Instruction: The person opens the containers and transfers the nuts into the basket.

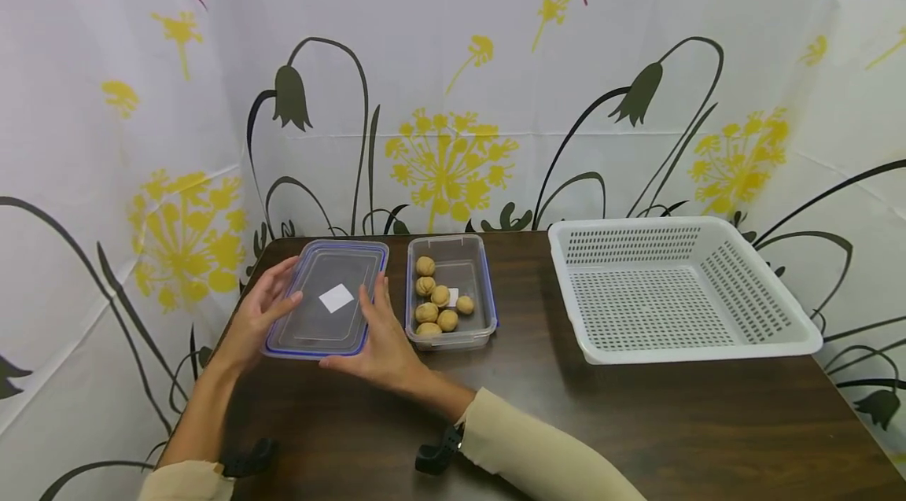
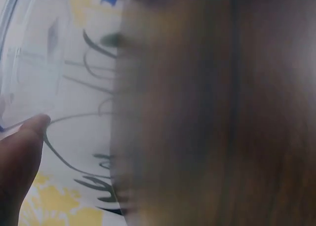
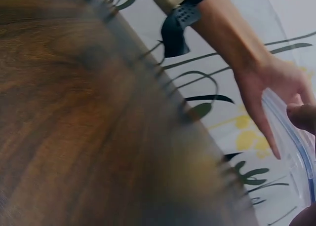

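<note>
A clear plastic food container (image 1: 318, 332) with a blue-edged lid is held between both hands at the table's left. A white square label (image 1: 336, 298) shows at its middle. My left hand (image 1: 248, 324) grips the left side, the thumb lying over the edge. On the right side and front corner, my right hand (image 1: 389, 348) holds it with fingers spread. The right wrist view catches the container's blue-lined rim (image 3: 300, 144) between the hands. Just right of it stands a second clear container (image 1: 460, 340), lidless, with several walnuts (image 1: 427, 312) inside and another white label.
A white perforated plastic basket (image 1: 679, 354) stands at the back right of the dark wooden table (image 1: 538, 422). Behind the table hangs a white flower-printed curtain (image 1: 439, 76). Black bands (image 1: 439, 450) sit on both wrists.
</note>
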Motion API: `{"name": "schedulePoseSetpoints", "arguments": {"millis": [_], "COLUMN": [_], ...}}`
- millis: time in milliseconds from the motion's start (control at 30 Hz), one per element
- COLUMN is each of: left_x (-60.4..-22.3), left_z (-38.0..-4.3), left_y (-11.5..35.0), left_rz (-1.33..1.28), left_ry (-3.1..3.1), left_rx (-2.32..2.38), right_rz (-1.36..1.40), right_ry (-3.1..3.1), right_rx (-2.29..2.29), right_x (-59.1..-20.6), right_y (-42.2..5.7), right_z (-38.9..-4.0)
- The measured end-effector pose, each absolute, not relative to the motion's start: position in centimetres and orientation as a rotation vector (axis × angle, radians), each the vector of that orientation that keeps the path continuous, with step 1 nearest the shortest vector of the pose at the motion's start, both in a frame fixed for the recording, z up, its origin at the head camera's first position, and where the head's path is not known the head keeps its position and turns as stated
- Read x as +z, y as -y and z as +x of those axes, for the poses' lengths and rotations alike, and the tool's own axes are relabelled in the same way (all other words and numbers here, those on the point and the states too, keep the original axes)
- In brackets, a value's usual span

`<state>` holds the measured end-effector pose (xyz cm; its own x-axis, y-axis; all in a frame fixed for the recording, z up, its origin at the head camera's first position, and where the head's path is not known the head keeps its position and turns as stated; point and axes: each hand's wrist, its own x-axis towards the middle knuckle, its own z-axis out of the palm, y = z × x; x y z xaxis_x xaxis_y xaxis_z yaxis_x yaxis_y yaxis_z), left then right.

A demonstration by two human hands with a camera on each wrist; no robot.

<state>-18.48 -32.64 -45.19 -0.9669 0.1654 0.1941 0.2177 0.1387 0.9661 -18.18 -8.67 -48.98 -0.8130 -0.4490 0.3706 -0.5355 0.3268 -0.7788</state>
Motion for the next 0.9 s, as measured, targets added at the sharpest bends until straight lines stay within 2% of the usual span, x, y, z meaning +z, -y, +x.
{"name": "schedulePoseSetpoints", "arguments": {"millis": [300,633,900], "left_x": [-46.4,-47.4,-48.1], "left_z": [-18.1,-18.3,-18.6], "left_y": [34.1,35.0,35.1], "left_rz": [-0.304,-0.133,-0.081], "left_ry": [2.434,2.656,2.819], "left_rx": [-1.985,-1.914,-1.805], "right_rz": [0.976,0.950,0.952], "right_ry": [2.487,2.678,2.780], "right_rx": [1.395,1.482,1.374], "right_x": [-51.2,-52.1,-53.0], "right_y": [10.2,10.4,10.5], "right_z": [-18.1,-18.5,-18.8]}}
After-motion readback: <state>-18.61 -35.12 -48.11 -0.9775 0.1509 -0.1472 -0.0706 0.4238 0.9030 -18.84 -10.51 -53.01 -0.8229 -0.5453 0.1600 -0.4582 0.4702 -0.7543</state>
